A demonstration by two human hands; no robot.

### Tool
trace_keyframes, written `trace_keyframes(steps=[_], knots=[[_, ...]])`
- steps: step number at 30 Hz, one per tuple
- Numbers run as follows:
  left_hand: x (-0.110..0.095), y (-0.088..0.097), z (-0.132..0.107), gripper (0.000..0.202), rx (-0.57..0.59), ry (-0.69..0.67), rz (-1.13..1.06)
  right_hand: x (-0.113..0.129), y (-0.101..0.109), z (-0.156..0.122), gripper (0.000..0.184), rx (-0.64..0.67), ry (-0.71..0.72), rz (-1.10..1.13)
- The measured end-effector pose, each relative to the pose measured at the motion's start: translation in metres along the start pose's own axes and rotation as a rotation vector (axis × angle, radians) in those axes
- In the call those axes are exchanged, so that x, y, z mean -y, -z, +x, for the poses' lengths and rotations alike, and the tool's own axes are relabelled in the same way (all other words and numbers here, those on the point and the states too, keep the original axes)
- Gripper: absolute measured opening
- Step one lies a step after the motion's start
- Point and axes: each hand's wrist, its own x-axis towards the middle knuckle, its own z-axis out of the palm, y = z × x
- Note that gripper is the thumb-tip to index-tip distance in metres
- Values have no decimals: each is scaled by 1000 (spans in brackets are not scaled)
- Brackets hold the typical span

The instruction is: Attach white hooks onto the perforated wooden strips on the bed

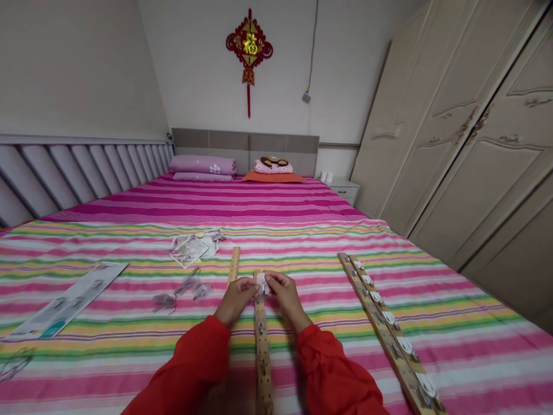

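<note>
Both of my hands meet at the far end of a narrow wooden strip point(261, 340), which has holes and several small metal hooks along it. Between my fingertips is a small pale, clear-backed hook point(262, 283). My left hand point(239, 297) pinches its left side, and my right hand point(285, 294) pinches its right side. Whether the piece touches the wood, I cannot tell. A second wooden strip point(234, 262) lies just left, partly hidden by my left hand and sleeve.
To the right lie two wooden strips point(384, 328) with metal hooks and white round pieces. On the left are clear packets point(194, 248), loose hooks with plastic bits point(184, 290), a long packaging card point(71, 300) and wire-like pieces point(16, 364). Everything rests on a striped bedspread point(311, 230).
</note>
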Motion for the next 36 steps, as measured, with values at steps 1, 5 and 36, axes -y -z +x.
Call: trace_keyframes(steps=[1,5,36], knots=[[1,0,4,33,-37,6,-22,0,0,3,32,-10,-11,18],[5,0,21,31,-115,12,-65,-6,-1,14,29,-25,-47,59],[51,0,57,8,-287,-4,228,-63,5,37,14,-167,33,-103]])
